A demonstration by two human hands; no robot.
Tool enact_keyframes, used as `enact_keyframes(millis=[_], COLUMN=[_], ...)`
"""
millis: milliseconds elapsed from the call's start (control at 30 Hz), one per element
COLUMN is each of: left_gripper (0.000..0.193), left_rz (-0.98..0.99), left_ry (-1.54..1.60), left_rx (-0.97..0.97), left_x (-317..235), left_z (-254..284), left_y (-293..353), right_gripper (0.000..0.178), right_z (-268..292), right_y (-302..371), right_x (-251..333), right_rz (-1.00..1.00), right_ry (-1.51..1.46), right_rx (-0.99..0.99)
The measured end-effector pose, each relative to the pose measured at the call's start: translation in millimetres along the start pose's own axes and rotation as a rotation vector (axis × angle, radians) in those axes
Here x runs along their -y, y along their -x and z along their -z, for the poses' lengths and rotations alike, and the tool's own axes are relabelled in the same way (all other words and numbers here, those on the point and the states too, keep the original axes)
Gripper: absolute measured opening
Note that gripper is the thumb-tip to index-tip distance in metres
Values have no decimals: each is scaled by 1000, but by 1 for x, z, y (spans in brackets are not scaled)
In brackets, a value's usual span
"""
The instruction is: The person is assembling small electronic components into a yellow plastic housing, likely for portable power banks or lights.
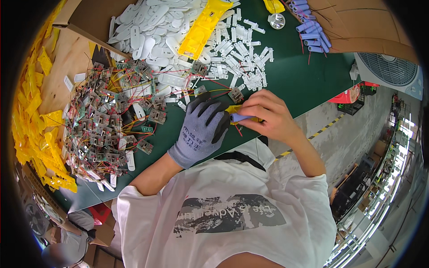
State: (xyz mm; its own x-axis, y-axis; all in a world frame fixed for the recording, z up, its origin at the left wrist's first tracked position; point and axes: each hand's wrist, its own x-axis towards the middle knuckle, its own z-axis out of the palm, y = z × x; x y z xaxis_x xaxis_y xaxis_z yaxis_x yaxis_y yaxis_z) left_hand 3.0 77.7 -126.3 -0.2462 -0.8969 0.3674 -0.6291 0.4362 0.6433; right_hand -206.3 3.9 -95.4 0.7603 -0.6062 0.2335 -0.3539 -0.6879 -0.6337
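purple cylindrical cell (239,117), pinched between thumb and fingers of bare right hand (268,115), gloved left hand (200,127) half-curled just beside its end, left hold unclear

At the near edge of a table (304,76), a cell (240,117) is held in the right hand (270,115), just beside the left hand (201,127). Circuit boards (102,118) are heaped to the left. Behind, covers (154,17) are piled, with a casing (203,29) laid across them and strips (241,49) scattered to their right. Farther right, more cells (312,35) are gathered beside a carton (368,29).
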Motion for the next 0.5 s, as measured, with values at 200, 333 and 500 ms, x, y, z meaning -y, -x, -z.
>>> enact_keyframes(millis=[200, 333, 500], left_gripper=[41, 45, 58], left_rz=[29, 21, 17], left_ry=[9, 20, 88], left_rx=[38, 52, 38], left_x=[1, -1, -3], left_z=[-1, 2, 6], left_y=[1, 0, -3], right_gripper=[28, 26, 22], right_z=[-3, -8, -11], right_y=[7, 14, 11], right_x=[-3, -6, -5], right_rz=[88, 205, 186], right_ry=[154, 344, 336], right_rx=[-36, -110, -156])
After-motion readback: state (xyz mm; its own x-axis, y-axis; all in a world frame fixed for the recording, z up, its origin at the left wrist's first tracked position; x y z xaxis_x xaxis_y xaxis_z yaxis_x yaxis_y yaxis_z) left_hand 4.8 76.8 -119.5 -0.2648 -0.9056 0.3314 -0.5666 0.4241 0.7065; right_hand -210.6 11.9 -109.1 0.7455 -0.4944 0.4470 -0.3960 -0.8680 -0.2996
